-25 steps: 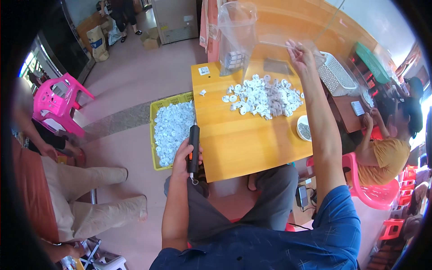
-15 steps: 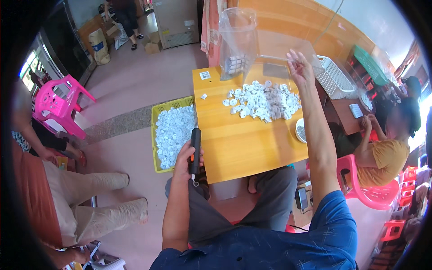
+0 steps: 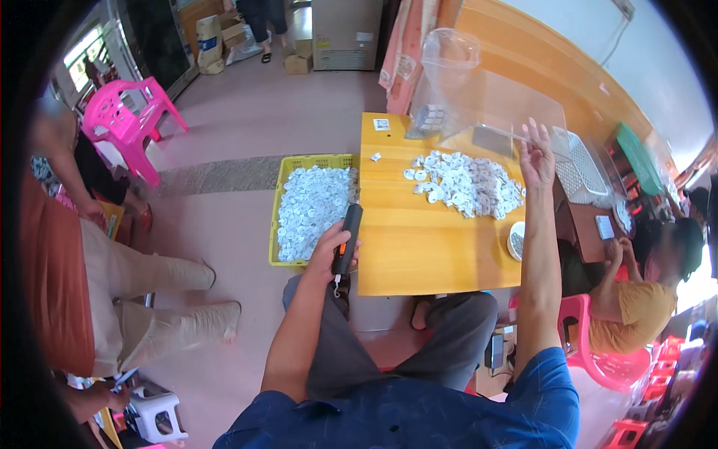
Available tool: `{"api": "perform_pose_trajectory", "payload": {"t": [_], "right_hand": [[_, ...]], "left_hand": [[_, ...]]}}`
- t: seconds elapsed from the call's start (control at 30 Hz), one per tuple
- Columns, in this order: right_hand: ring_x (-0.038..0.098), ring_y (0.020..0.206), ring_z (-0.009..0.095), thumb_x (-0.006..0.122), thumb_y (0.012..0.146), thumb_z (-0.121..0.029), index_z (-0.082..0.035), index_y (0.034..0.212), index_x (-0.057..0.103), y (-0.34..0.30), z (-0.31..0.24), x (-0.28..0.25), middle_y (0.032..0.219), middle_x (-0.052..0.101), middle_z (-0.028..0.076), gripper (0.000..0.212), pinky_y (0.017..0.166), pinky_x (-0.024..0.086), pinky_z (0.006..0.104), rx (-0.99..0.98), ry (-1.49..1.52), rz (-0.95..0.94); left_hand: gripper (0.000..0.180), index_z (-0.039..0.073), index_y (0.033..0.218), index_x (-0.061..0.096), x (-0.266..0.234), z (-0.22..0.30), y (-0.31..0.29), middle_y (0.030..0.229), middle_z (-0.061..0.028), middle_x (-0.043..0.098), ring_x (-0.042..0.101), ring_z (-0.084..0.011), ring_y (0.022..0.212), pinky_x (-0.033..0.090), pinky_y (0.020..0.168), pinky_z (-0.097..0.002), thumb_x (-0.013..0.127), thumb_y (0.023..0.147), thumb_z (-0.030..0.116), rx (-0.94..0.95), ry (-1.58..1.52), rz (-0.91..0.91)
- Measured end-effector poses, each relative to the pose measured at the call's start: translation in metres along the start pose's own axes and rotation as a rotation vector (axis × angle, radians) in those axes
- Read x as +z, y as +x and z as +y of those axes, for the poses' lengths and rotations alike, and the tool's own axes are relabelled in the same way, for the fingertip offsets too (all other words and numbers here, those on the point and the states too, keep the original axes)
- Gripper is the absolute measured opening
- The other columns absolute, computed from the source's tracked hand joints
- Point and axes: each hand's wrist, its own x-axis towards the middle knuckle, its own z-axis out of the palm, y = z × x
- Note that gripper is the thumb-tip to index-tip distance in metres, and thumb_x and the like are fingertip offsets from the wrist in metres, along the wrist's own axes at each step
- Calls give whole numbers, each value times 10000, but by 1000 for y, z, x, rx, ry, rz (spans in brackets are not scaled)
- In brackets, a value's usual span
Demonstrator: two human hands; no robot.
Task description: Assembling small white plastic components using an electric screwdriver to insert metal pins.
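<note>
From afar I see left hand (image 3: 331,251) wrapped round black tool (image 3: 347,238), beside table's (image 3: 437,273) left edge | right hand (image 3: 537,157) half-spread near clear panel (image 3: 508,93) above table, hold unclear | white pieces (image 3: 471,183) heaped on table, more filling basket (image 3: 274,224) left of it; finished share I can't tell

The right forearm (image 3: 540,262) hid part of the white bowl (image 3: 511,249), whose grey contents (image 3: 517,239) were too small to identify. The upper edge cut off a distant person (image 3: 259,19) (little beyond the legs showed).
</note>
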Motion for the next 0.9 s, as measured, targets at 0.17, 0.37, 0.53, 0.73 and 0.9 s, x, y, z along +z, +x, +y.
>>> {"api": "perform_pose_trajectory", "payload": {"t": [0.17,0.37,0.53,0.73,0.9], "right_hand": [[548,1287,335,638,846,41,-98,1365,471,0,1,16,1446,516,172,563,959,541,399,-9,-64,-109],[481,1372,266,640,893,23,-76,1466,423,-13,-26,32,1544,425,140,620,1049,459,348,10,-147,-172],[326,1463,313,517,944,85,-61,1577,175,-43,-79,72,1646,173,149,734,1040,513,373,151,-53,-439],[301,1474,291,527,900,103,-21,1577,137,-97,-52,180,1646,164,166,791,1172,356,418,282,11,-500],[501,1311,304,636,831,-51,17,1497,333,-142,35,292,1485,436,242,735,1091,416,384,455,-151,-687]], "left_hand": [[529,61,1418,435,-5,0,0,933,-116,641,630,-181,673,545,564,-316,593,937,213,1,-39,-1],[510,109,1343,455,-17,-11,4,901,-89,628,609,-169,642,532,525,-331,657,899,259,-48,-23,41],[458,108,1356,477,-1,-8,-2,945,-90,639,639,-155,669,548,546,-303,606,940,248,-14,-20,-3],[409,97,1302,514,-10,-9,-8,845,-87,633,626,-169,613,534,518,-307,609,932,244,34,-51,23],[404,98,1314,503,-17,-10,-14,884,-90,646,641,-157,654,537,524,-284,591,947,243,20,-40,-21]]}}
